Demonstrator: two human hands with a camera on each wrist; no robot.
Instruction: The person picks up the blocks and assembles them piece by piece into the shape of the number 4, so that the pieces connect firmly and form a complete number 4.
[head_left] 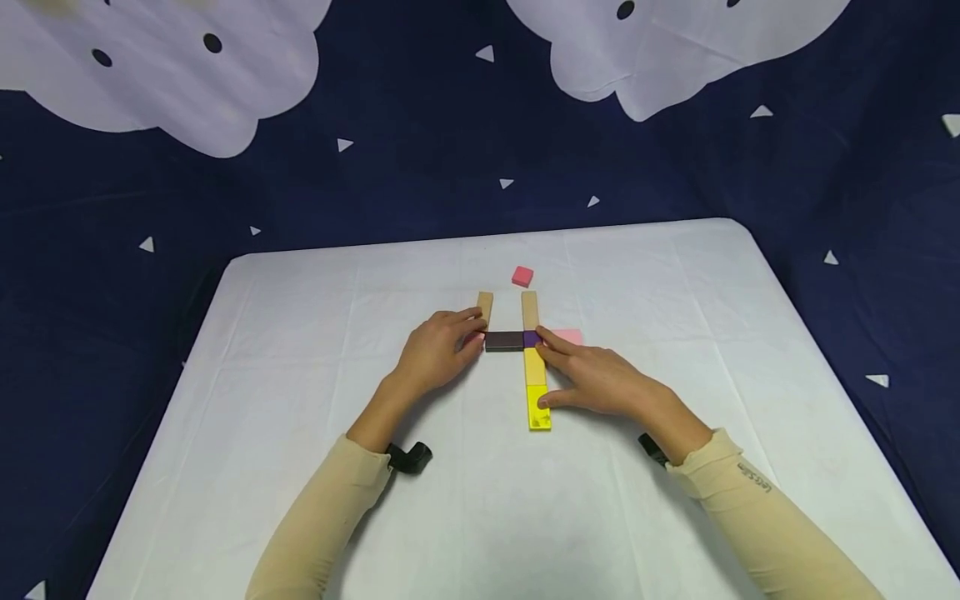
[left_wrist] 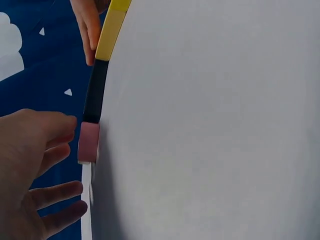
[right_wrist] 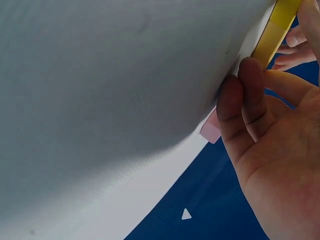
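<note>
Flat blocks lie joined on the white table. A dark block (head_left: 505, 342) runs crosswise between a small purple block (head_left: 531, 338) and a pink block (left_wrist: 89, 142). My left hand (head_left: 438, 348) lies at that pink block, fingertips over the left wooden block (head_left: 487, 305). From the right, my right hand (head_left: 600, 377) reaches in with fingertips on the purple block and thumb on the bright yellow block (head_left: 537, 401). Between these two lies a paler yellow block (head_left: 535, 367). Another wooden block (head_left: 529, 308) extends behind the purple one. Fingers on both hands look relaxed and extended.
A loose red-pink square block (head_left: 522, 276) sits behind the others. To the right of the purple block, a light pink block (head_left: 568, 337) shows past my right fingers. The white table (head_left: 300, 333) ends at a dark blue cloth (head_left: 420, 192) with clouds and triangles.
</note>
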